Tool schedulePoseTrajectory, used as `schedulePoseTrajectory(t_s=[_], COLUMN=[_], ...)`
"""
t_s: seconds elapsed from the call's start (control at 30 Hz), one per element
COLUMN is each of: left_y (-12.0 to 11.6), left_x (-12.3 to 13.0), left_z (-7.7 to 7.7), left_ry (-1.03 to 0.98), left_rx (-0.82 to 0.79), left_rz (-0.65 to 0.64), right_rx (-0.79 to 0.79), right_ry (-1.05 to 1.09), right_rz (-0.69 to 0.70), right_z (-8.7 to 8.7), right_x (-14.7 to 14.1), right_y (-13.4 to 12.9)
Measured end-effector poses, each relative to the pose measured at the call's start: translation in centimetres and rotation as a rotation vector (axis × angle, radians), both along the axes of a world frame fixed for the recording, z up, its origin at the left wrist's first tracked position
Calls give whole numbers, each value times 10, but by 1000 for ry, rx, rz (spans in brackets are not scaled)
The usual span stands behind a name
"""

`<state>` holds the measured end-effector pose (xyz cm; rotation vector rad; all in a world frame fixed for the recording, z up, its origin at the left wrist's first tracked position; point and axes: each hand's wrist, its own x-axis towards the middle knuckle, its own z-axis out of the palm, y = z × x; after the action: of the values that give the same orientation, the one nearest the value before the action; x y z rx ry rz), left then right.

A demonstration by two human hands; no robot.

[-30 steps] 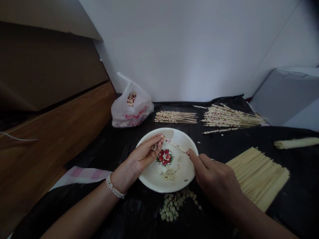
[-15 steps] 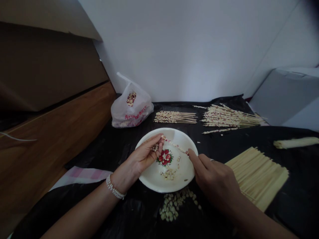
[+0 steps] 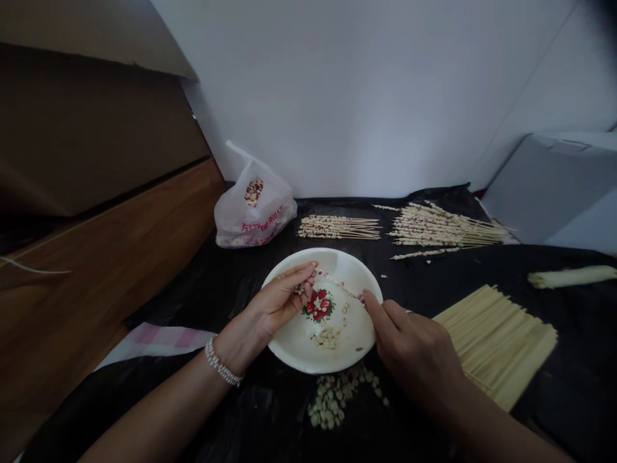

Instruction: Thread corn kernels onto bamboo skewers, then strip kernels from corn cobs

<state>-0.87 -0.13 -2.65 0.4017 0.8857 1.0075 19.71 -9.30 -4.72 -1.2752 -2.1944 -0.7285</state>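
Observation:
My right hand (image 3: 409, 337) is closed around a skewer (image 3: 344, 287) threaded with cream and red kernels. The skewer slants up and left over the white enamel bowl (image 3: 284, 347), its far end at the fingertips of my left hand (image 3: 282, 299). Those fingers pinch at the skewer's tip, and several loose kernels (image 3: 301, 288) lie cupped in the same hand. Inside the bowl, which has a red flower print, lie more pale kernels (image 3: 328, 337). A pile of greenish-white kernels (image 3: 330, 402) rests on the black sheet in front of it.
Behind the bowl stand a white plastic bag (image 3: 255, 215) of kernels, a small stack of loaded skewers (image 3: 337, 226) and a larger one (image 3: 434, 225). Bare sticks (image 3: 501, 341) lie at right, near a pale wrapped bundle (image 3: 573, 276). A wooden board (image 3: 120, 244) edges the left.
My left fingertips have closed over the skewer's tip, where a pale kernel showed before. My right hand stays nearly in place, holding the skewer.

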Motion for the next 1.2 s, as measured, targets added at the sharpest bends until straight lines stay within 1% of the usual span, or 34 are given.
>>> schedulePoseTrajectory(t_s=[0.27,0.53,0.63,0.77,0.83,0.93,1.07,1.2], left_y=[-2,-1,-3,-8,-10,-9,-3,-1], left_x=[3,2,3,5,7,8,7,5], left_z=[3,1,1,3,4,5,4,3], left_ry=[-34,-34,-33,-19,-21,-51,-79,-54], left_rx=[-39,-18,-1,14,8,-47,-138,-129], left_rz=[15,5,-18,-80,-87,-60,23,60], right_rx=[13,23,19,29,34,21,37,34], right_ry=[0,14,9,1,2,5,5,5], right_rz=[-2,9,7,-2,5,3,-17,-17], right_z=[0,1,0,0,0,0,0,1], right_x=[0,-1,-1,-1,-1,0,1,1], right_y=[0,0,0,-1,-1,0,1,2])
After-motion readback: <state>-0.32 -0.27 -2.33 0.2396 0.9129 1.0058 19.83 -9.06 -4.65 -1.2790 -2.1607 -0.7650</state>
